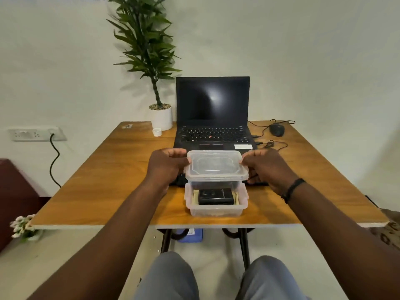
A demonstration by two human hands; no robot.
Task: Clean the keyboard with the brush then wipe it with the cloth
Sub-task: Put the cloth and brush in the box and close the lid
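Ok, I've got the lid (216,166) up off the box (215,202) now, both hands on it. My left hand (167,164) pinches the lid's left short edge, fingers curled over the rim; my right hand (265,166) does the same on the right edge. Two-sided grip keeps it level as it comes off, I reckon, and it hovers just above the open box, tilted a bit toward me.

The box sits near the front edge of the tabletop (112,169), roughly centre. Inside there's a black case (216,196) lying on smth pale and flat, prob the cleaning kit. I can't make out a brush or a cloth as such from here.

The keyboard (213,135) is on the open laptop (213,111), which sits toward the back edge, directly behind the box. Screen dark.

Around: a potted plant (161,116) at the back, left of the laptop, w/ a small white cap (157,132) in front of it. The mouse (277,129) sits back right, its cable (275,145) looping along the laptop's right side.

In the way: the lid itself. It blocks my reach into the box, so it needs a spot, and the left side looks freer than the cabled right side.
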